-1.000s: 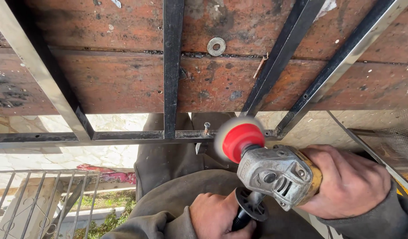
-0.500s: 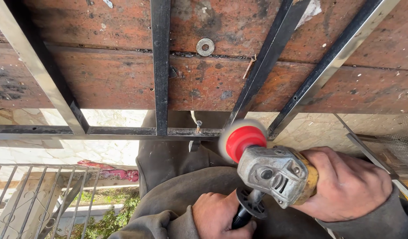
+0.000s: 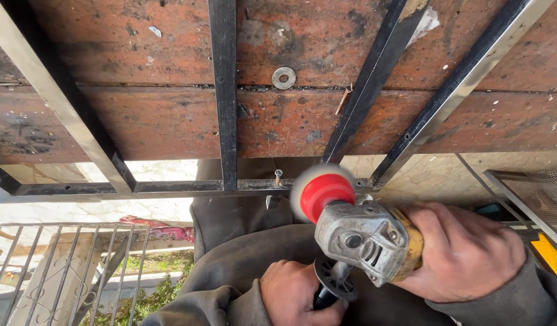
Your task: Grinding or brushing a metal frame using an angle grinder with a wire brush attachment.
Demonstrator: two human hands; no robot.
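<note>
The right hand is clamped around the rear body of an angle grinder, fingers wrapped over the yellow section of the housing. The left hand is closed around the black side handle that projects below the grey gear head. The red disc at the front of the tool appears blurred at its rim, which suggests it is spinning. The disc sits at the lower rail of a black metal frame, close to the point where a diagonal bar meets that rail, just to the right of a small upright bolt. Compared with the views one second and half a second ago, the disc has moved to the right along the rail and closer to the diagonal bar joint, while both grips remain unchanged; this indicates the tool is being traversed along the rail rather than repositioned in the hands. The frame lies over rust-stained wooden planks, and a loose washer rests on the planks between the central vertical bar and the diagonal bar. A white railing is visible below the near-left corner of the frame. A mesh panel lies at the right edge.
</note>
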